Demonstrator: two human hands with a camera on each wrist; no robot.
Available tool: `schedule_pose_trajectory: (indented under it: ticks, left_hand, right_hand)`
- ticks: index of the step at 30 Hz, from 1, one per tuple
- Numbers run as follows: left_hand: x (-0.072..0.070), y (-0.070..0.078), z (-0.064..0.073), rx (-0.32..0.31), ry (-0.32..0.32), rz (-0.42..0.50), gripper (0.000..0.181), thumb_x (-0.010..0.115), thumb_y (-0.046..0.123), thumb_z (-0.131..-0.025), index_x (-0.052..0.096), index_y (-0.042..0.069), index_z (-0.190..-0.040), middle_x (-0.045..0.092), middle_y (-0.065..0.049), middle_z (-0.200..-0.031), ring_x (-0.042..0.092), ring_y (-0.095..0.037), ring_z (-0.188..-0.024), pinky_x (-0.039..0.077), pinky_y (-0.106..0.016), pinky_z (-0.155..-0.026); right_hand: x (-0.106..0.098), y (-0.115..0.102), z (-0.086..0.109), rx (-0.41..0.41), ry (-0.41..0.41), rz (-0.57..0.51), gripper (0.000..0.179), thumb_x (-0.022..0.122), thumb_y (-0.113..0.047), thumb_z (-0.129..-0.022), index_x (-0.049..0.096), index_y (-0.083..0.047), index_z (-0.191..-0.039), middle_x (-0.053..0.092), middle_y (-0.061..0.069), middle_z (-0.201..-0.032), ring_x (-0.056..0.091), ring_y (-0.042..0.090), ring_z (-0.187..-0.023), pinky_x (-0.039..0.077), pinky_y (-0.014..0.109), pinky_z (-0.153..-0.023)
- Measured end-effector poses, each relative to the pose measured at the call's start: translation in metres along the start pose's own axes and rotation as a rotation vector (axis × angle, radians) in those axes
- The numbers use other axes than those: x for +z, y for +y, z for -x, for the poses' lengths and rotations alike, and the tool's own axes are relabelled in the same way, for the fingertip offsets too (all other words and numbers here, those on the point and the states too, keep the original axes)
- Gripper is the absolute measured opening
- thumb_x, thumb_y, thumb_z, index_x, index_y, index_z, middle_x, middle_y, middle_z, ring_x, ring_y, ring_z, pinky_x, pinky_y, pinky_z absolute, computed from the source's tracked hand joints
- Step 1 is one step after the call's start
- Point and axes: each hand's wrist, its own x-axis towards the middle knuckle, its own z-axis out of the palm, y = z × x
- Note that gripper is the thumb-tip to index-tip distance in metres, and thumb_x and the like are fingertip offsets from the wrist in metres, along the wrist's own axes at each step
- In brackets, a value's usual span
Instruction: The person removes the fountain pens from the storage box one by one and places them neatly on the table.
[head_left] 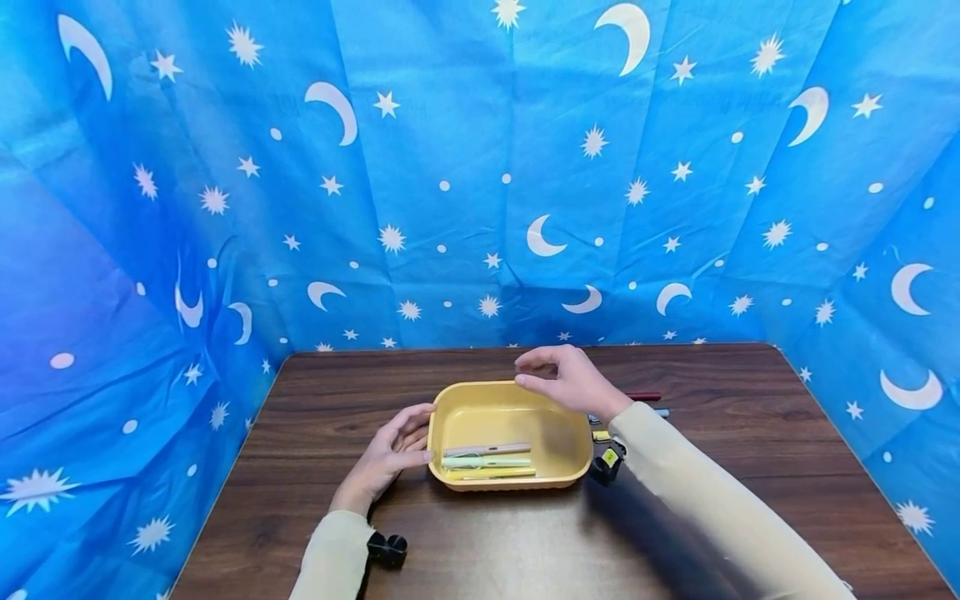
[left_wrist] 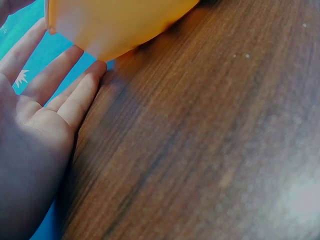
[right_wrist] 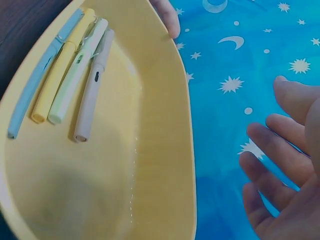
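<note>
Four pens lie in a yellow tray (head_left: 480, 412), which sits mid-worktop (head_left: 337, 383), long side toward the wearer. Pens grouped at near left of tray floor, roughly parallel, running left to right. Order from far to near: pinkish-grey pen (right_wrist: 93, 90), mint pen (right_wrist: 77, 72), yellow pen (right_wrist: 64, 66), blue pen (right_wrist: 44, 72). Blue one is nearest the near wall; it shows best from the right wrist.

Left hand (head_left: 384, 458) at the tray's left end: fingers extended and spread, fingertips touching the outer wall, thumb by the rim; a touch, no clench. Right hand (head_left: 570, 379) released, above the tray's far right rim, fingers loosely bent and apart.

Right of tray, partly behind the right wrist: dark red pen (head_left: 645, 397), farthest; grey-blue pen (head_left: 662, 412) a little nearer; yellow item (head_left: 602, 436) nearer still, mostly covered, kind unclear. Pale sleeves (head_left: 720, 500) on both arms, small black device at each wrist. Blue cloth (head_left: 465, 125) with white moons and stars stands beyond the worktop, far side, left and right.
</note>
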Motion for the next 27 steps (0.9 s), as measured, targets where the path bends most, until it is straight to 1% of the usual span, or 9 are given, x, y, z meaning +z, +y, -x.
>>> schedule_pose_trajectory:
  ticks: [3, 8, 10, 14, 17, 22, 27]
  left_hand:
    - [-0.001, -0.002, 0.0, 0.007, -0.001, 0.007, 0.072, 0.069, -0.009, -0.086, 0.038, 0.005, -0.151, 0.035, -0.029, -0.156, 0.035, -0.043, -0.144, 0.044, -0.024, -0.111]
    - [-0.001, -0.003, 0.0, 0.015, -0.004, 0.012, 0.072, 0.068, -0.009, -0.086, 0.038, 0.004, -0.151, 0.035, -0.029, -0.155, 0.035, -0.043, -0.145, 0.044, -0.023, -0.111]
    - [-0.001, -0.003, 0.0, 0.024, -0.01, 0.01, 0.072, 0.068, -0.01, -0.086, 0.038, 0.003, -0.151, 0.034, -0.03, -0.155, 0.035, -0.043, -0.144, 0.044, -0.023, -0.111]
    - [0.0, -0.002, -0.001, 0.035, -0.016, 0.015, 0.072, 0.067, -0.011, -0.086, 0.038, 0.002, -0.151, 0.034, -0.031, -0.155, 0.035, -0.045, -0.144, 0.044, -0.024, -0.111]
    - [0.0, -0.002, -0.001, 0.037, -0.016, 0.016, 0.072, 0.068, -0.011, -0.087, 0.038, 0.002, -0.151, 0.035, -0.03, -0.155, 0.036, -0.045, -0.143, 0.044, -0.024, -0.111]
    - [0.0, -0.002, -0.001, 0.032, -0.015, 0.006, 0.072, 0.069, -0.009, -0.087, 0.038, 0.002, -0.151, 0.036, -0.029, -0.155, 0.037, -0.041, -0.144, 0.044, -0.023, -0.111]
    - [0.0, -0.002, 0.0, 0.021, -0.004, -0.002, 0.072, 0.07, -0.007, -0.086, 0.039, 0.004, -0.151, 0.037, -0.028, -0.154, 0.039, -0.039, -0.143, 0.044, -0.023, -0.111]
  right_hand:
    - [0.004, -0.001, -0.004, -0.019, -0.012, 0.0, 0.031, 0.07, -0.036, -0.095, 0.073, -0.018, -0.12, 0.073, -0.003, -0.117, 0.065, 0.014, -0.108, 0.058, 0.037, -0.091]
    - [0.01, -0.005, -0.012, -0.021, -0.048, -0.008, 0.03, 0.071, -0.034, -0.095, 0.073, -0.018, -0.12, 0.073, -0.003, -0.114, 0.066, 0.013, -0.104, 0.058, 0.033, -0.091]
    - [0.013, -0.006, -0.014, -0.024, -0.066, -0.016, 0.029, 0.071, -0.032, -0.094, 0.073, -0.017, -0.119, 0.074, -0.001, -0.114, 0.066, 0.015, -0.106, 0.058, 0.035, -0.091]
    - [0.018, -0.006, -0.018, -0.039, -0.106, -0.013, 0.027, 0.072, -0.027, -0.093, 0.074, -0.015, -0.117, 0.075, 0.002, -0.112, 0.067, 0.02, -0.108, 0.056, 0.045, -0.094]
    - [0.022, -0.005, -0.02, -0.041, -0.137, -0.003, 0.025, 0.074, -0.025, -0.092, 0.074, -0.013, -0.115, 0.075, 0.003, -0.111, 0.067, 0.023, -0.109, 0.056, 0.05, -0.096]
    - [0.028, -0.002, -0.02, -0.029, -0.185, -0.028, 0.027, 0.075, -0.022, -0.092, 0.074, -0.009, -0.115, 0.075, 0.007, -0.112, 0.067, 0.031, -0.111, 0.055, 0.051, -0.098]
    - [0.036, 0.001, -0.02, -0.044, -0.231, -0.008, 0.031, 0.075, -0.022, -0.091, 0.073, -0.004, -0.116, 0.075, 0.009, -0.112, 0.067, 0.032, -0.11, 0.055, 0.05, -0.098]
